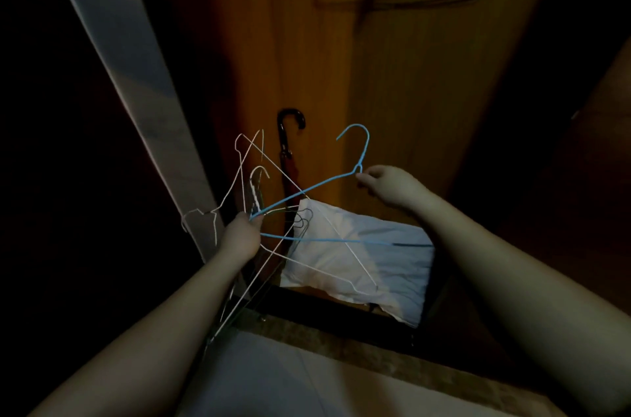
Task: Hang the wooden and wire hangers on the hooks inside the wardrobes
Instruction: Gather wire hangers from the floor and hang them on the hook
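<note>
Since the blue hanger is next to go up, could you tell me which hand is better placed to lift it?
Right. The right hand pinches the blue hanger below its hook; the left hand grips the wire hanger bundle.

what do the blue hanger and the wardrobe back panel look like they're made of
Blue hanger: thin wire, probably metal with a blue coating, judged by its slim even line and twisted neck near the right hand.
Wardrobe back panel: wood or wood-look laminate; warm orange-brown with faint vertical grain. The dim light leaves it open which.
</note>
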`<state>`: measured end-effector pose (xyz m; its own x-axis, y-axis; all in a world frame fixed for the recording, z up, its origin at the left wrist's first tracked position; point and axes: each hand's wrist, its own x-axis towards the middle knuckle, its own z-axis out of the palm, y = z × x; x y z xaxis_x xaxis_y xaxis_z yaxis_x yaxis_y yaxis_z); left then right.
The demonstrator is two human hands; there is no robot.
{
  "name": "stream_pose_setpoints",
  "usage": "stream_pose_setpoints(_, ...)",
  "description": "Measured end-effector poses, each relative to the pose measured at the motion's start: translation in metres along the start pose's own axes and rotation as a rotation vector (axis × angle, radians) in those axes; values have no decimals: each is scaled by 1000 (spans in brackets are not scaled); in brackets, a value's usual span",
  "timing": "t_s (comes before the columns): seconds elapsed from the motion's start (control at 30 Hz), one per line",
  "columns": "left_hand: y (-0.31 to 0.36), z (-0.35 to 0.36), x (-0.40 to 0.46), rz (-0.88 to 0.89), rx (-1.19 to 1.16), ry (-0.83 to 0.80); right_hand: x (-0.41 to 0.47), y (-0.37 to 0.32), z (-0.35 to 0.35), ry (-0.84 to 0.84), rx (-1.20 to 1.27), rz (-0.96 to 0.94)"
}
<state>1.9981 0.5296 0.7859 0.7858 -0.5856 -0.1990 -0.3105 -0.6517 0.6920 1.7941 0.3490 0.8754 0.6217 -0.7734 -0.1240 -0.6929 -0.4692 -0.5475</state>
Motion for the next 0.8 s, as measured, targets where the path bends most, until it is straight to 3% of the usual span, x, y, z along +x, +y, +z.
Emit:
stream_pose_setpoints(0.33,64,-13,20,124,-154,-40,16,14,-102,289,87,-173)
stream_pose_setpoints(0.8,191,-4,126,99,-84,20,134,24,-223,432,283,-263)
